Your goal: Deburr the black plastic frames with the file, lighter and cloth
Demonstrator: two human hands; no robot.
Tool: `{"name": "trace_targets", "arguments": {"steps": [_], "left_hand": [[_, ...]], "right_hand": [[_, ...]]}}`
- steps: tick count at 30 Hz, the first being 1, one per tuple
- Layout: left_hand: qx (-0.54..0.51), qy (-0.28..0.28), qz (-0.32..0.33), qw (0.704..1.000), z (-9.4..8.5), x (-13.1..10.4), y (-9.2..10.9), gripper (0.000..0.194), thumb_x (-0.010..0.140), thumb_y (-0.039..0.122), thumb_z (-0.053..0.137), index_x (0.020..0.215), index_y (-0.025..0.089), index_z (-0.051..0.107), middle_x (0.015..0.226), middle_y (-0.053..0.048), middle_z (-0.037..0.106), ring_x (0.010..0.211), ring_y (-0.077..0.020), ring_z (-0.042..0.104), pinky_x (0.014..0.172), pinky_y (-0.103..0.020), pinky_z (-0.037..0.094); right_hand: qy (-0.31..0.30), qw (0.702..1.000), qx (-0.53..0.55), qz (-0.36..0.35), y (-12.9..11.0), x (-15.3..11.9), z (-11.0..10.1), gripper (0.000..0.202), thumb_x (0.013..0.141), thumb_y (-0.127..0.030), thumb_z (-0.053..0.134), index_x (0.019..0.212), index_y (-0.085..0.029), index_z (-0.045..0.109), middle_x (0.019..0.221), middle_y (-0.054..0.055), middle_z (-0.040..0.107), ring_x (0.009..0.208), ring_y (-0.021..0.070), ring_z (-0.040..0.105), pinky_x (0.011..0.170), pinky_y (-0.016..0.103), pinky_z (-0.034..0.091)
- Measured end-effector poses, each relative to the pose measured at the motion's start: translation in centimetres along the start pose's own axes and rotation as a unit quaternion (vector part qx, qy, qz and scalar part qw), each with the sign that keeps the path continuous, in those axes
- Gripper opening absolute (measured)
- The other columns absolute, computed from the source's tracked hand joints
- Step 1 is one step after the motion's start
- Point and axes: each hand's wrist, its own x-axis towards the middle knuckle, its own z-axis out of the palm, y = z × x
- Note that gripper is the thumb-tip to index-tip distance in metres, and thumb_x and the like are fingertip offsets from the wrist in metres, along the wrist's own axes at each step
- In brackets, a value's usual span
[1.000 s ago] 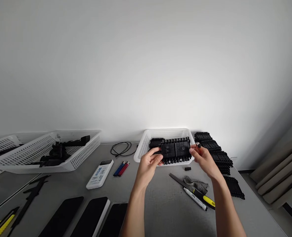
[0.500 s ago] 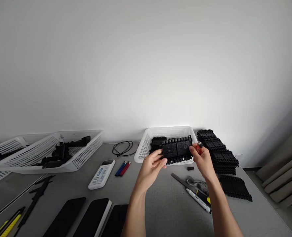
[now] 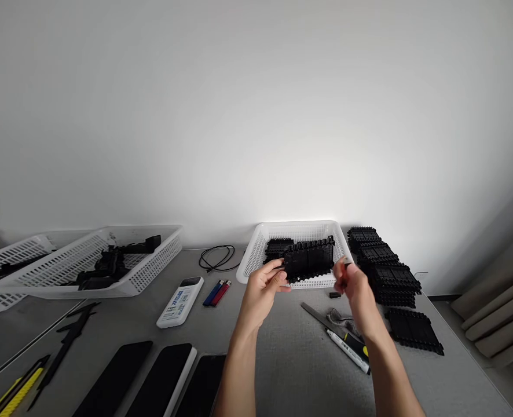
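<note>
Two hands of ours work above the table (image 3: 282, 353), but only one plainly bears the dark toothed panel (image 3: 308, 260). Our left hand (image 3: 260, 295) pinches its left end, thumb against fingers, closed down to the panel's thickness. Half a second ago our right thumb lay over the opposite end; since then the right hand (image 3: 355, 285) has come off the panel's face to its three o'clock, and the panel sits at a slightly different slant. We take that to mean the left grip alone supports it, leaving the right to manage the small orange thing (image 3: 342, 278), probably a lighter, within its curled fingers.

We have the panel raised before the white basket (image 3: 300, 223), whose back rim stands at twelve o'clock.

Motion smears the right hand, so we cannot tell how tightly it grips, nor whether a fingertip grazes the panel's edge. At ten o'clock, dark panels in the basket (image 3: 279, 245) are partly hidden by the held one. Toward five, our right forearm (image 3: 389, 370) covers the handle end of a blade (image 3: 317, 315) that overlaps a grey cloth (image 3: 336, 315). At eight, three dark slabs (image 3: 120, 373), perhaps phones, run off the bottom edge.
</note>
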Motion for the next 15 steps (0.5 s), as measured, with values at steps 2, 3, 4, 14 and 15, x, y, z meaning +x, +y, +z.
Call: {"name": "trace_targets", "arguments": {"steps": [2, 3, 4, 14, 15], "left_hand": [[-0.01, -0.013, 0.002, 1.0, 0.2, 0.0, 0.1, 0.061, 0.071, 0.051, 0.077, 0.117, 0.012, 0.067, 0.081, -0.008, 0.074, 0.073, -0.0243, 0.07, 0.068, -0.038, 0.06], [-0.015, -0.027, 0.005, 1.0, 0.4, -0.1, 0.2, 0.059, 0.072, 0.05, 0.076, 0.116, 0.012, 0.068, 0.082, -0.009, 0.075, 0.074, -0.0242, 0.07, 0.068, -0.038, 0.06], [-0.017, -0.046, 0.008, 0.999, 0.6, -0.1, 0.2, 0.056, 0.073, 0.049, 0.075, 0.115, 0.012, 0.068, 0.083, -0.009, 0.075, 0.074, -0.0239, 0.07, 0.068, -0.037, 0.059], [0.066, -0.101, 0.047, 0.992, 0.7, 0.0, -0.4, 0.033, 0.083, 0.028, 0.059, 0.113, 0.017, 0.068, 0.091, -0.008, 0.075, 0.082, -0.0193, 0.069, 0.08, -0.031, 0.053], [0.069, -0.1, 0.047, 0.991, 0.7, -0.1, -0.4, 0.033, 0.083, 0.026, 0.058, 0.113, 0.017, 0.068, 0.093, -0.008, 0.075, 0.084, -0.0197, 0.07, 0.081, -0.031, 0.053]], "right_hand": [[-0.098, 0.989, 0.099, 0.052, 0.2, 0.0, 1.3, 0.034, 0.086, -0.055, 0.037, 0.072, -0.023, 0.038, 0.071, -0.001, 0.031, 0.065, 0.0158, 0.028, 0.056, 0.027, 0.029], [-0.143, 0.976, 0.142, 0.087, 0.2, 0.1, 2.0, 0.034, 0.083, -0.055, 0.04, 0.07, -0.023, 0.037, 0.07, -0.002, 0.03, 0.064, 0.0149, 0.026, 0.054, 0.026, 0.026], [-0.187, 0.959, 0.176, 0.122, 0.3, 0.3, 2.8, 0.033, 0.08, -0.054, 0.042, 0.069, -0.023, 0.036, 0.07, -0.002, 0.029, 0.063, 0.0141, 0.024, 0.053, 0.025, 0.024], [-0.282, 0.871, 0.289, 0.281, 0.3, 1.1, 4.4, 0.027, 0.067, -0.046, 0.046, 0.065, -0.022, 0.035, 0.063, -0.005, 0.025, 0.057, 0.011, 0.016, 0.047, 0.022, 0.009], [-0.283, 0.866, 0.296, 0.287, 0.3, 1.1, 4.3, 0.026, 0.066, -0.046, 0.046, 0.065, -0.022, 0.035, 0.063, -0.005, 0.024, 0.057, 0.011, 0.016, 0.047, 0.022, 0.009]]}}
